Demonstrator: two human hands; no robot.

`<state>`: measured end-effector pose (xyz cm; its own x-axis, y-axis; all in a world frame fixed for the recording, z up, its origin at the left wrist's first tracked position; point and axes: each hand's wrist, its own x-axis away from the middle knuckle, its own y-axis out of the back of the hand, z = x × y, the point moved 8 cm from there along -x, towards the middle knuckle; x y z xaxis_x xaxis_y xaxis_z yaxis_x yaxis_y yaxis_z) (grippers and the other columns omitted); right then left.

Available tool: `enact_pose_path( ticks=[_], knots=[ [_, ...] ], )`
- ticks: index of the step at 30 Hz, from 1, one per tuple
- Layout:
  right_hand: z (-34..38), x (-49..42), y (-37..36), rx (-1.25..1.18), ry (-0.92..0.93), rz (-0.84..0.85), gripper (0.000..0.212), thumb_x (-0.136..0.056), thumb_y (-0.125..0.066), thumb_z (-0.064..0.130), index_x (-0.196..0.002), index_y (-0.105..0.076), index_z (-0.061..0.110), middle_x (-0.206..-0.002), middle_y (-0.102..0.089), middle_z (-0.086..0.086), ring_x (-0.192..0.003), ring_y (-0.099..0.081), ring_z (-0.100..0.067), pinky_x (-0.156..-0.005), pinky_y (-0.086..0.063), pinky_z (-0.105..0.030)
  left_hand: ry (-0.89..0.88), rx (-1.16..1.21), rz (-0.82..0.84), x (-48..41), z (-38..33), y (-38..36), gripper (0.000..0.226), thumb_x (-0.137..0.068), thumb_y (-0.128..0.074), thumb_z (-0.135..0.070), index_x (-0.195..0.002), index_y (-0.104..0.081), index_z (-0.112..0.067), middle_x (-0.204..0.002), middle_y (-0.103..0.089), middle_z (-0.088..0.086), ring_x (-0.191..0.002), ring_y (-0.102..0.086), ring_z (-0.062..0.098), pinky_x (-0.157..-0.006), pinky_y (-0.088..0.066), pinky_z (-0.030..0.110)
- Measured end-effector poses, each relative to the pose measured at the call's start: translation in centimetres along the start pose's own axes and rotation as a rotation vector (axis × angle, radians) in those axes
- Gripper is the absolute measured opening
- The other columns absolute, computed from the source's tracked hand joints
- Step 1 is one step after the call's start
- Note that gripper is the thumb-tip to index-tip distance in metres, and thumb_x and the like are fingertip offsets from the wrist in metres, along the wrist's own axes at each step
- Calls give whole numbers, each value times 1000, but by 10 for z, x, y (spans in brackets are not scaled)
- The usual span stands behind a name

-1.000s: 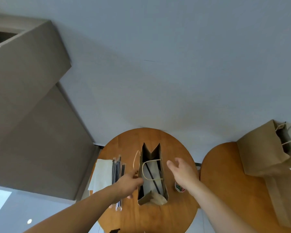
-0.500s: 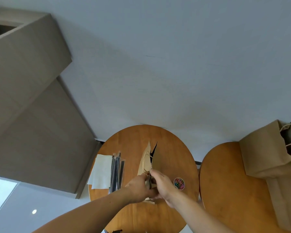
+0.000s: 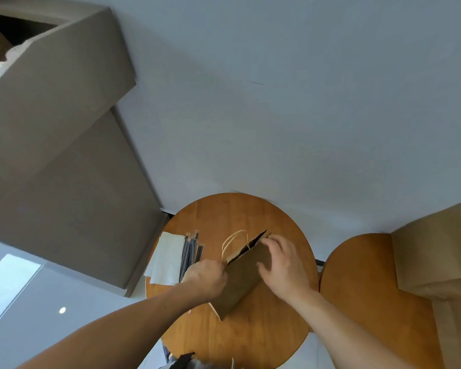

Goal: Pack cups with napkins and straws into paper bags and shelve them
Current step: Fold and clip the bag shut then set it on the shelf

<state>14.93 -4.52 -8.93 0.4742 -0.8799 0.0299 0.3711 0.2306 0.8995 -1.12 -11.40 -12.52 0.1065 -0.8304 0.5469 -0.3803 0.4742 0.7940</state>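
Round tabletop (image 3: 237, 214): left hand (image 3: 205, 278) and right hand (image 3: 282, 262) grip tilted paper bag (image 3: 244, 282); napkins (image 3: 167, 259), straws (image 3: 190, 253) at left edge.

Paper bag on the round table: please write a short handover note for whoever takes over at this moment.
Left hand grips the paper bag at its mouth, by the handles. Right hand holds its upper side.
The bag is tilted and flattened over the round table; its contents are hidden. Napkins and straws lie left of it. More bags sit on the right table.
Done: mouth nearly pressed shut.
Left: shelve the bag.
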Motion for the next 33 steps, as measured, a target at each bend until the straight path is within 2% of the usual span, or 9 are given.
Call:
enact_pose_path(
  ticks=[4,6,8,11,18,24,28,31,33],
  knots=[
    [1,-9,-10,184,188,78,57,-85,-74,30,-137,-53,20,-150,-41,2,-144,-30,-22,-120,-24,-41,-96,-112,62,8,-6,9,33,-103,-29,-26,-97,-59,-16,-100,-67,11,-94,-65,28,-80,-54,38],
    [4,-8,-21,246,256,174,33,-92,-65,34,-122,-65,21,-136,-56,6,-136,-41,-16,-119,-25,-42,-134,-142,87,10,-6,9,35,-103,-29,-28,-99,-60,-14,-101,-67,12,-94,-65,28,-82,-55,40],
    [6,-6,-26,242,268,204,22,-97,-57,37,-108,-70,24,-112,-67,10,-111,-56,-10,-110,-33,-35,-141,-154,87,11,-3,9,30,-102,-32,-30,-89,-56,-16,-97,-68,12,-89,-65,28,-79,-55,39],
    [4,-5,-25,153,231,182,22,-97,-56,37,-100,-72,22,-99,-68,10,-95,-61,-10,-96,-43,-32,-80,-143,26,13,-2,12,25,-99,-39,-33,-84,-52,-17,-89,-66,9,-79,-62,24,-73,-53,36],
    [-8,-6,-28,34,134,219,26,-97,-56,40,-103,-72,20,-100,-67,8,-94,-61,-11,-82,-54,-31,-2,-90,-100,12,-10,9,34,-102,-40,-41,-98,-63,-17,-88,-66,4,-87,-66,23,-76,-54,33],
    [-19,-4,-18,-156,87,242,23,-98,-54,41,-110,-68,28,-104,-67,16,-94,-61,-3,-81,-52,-20,-73,-102,-169,5,-7,6,37,-105,-31,-45,-111,-59,-21,-94,-70,3,-86,-67,22,-77,-55,35],
    [-59,-8,7,-280,-64,44,25,-100,-50,36,-115,-67,23,-107,-64,15,-97,-58,-2,-81,-42,-12,-84,-68,-160,0,0,3,34,-105,-32,-44,-113,-56,-21,-93,-69,3,-85,-66,23,-74,-52,33],
    [-99,-4,2,-204,-223,18,24,-101,-52,23,-119,-67,15,-111,-68,3,-97,-61,-10,-80,-41,-14,-87,-39,-147,-8,3,3,33,-105,-33,-44,-114,-57,-23,-86,-64,-2,-82,-64,20,-71,-49,31],
    [-119,3,-19,-112,-278,116,25,-100,-52,20,-119,-67,13,-102,-70,2,-81,-61,-7,-66,-40,-13,-100,-21,-134,-13,2,3,32,-105,-32,-44,-116,-57,-26,-84,-61,-5,-80,-62,18,-72,-50,31]
  ],
)
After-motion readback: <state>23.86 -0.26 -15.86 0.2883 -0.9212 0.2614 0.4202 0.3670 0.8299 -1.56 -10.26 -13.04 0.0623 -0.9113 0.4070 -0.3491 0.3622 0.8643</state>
